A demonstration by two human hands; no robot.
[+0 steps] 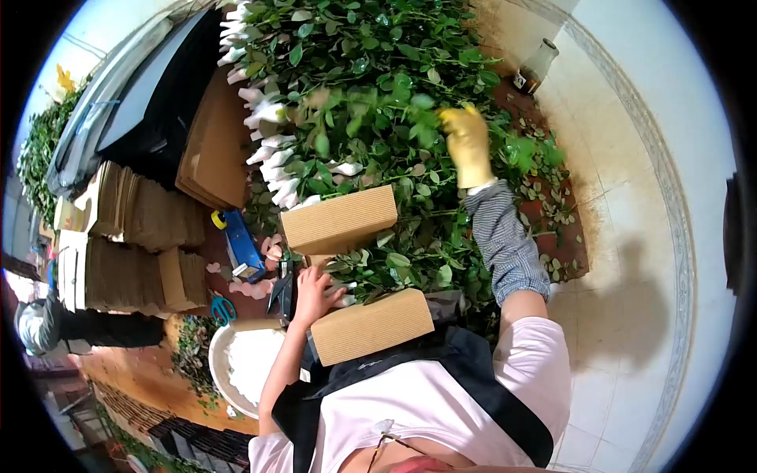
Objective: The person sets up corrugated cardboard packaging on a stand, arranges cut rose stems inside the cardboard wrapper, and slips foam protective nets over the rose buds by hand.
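My right hand (467, 142), in a yellow glove with a striped sleeve above it, is closed on a leafy rose stem (355, 117) over the pile. The stem's leaves are blurred, and a whitish bloom (273, 112) appears at its left end. My bare left hand (315, 295) lies beside pale rose heads (347, 296), between two corrugated cardboard pieces, one farther off (339, 221) and one near my body (372, 326). Its fingers are apart and touch the rose heads. Rose stems (394, 272) run rightward between the cardboard pieces.
Many wrapped white roses (272, 158) lie with their leafy stems pointing right. A blue tape dispenser (243, 244), teal scissors (223, 310) and a white tub (225, 378) are on the left. Cardboard stacks (118, 272) stand beyond. A glass bottle (536, 67) stands by the wall; another person (87, 327) is far left.
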